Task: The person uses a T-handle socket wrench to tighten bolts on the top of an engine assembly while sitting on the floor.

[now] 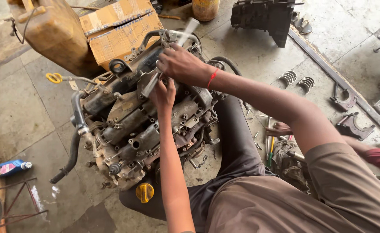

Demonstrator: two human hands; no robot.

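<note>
engine block point(134, 125) centre-left on floor | likely heavy, rigid, greasy; grip by cast edges | right hand point(183, 64) closed on metal tool point(168, 58) | left hand point(164, 92) curled around tool's lower end

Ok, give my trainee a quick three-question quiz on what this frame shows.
1. True or false: both hands are on the engine.
2. What does the right hand grip? A) long metal tool B) blue bottle C) cardboard box
3. What colour is the dipstick loop?

Key:
1. True; the left hand rests just below the right.
2. A, the long metal tool.
3. Yellow.
</note>
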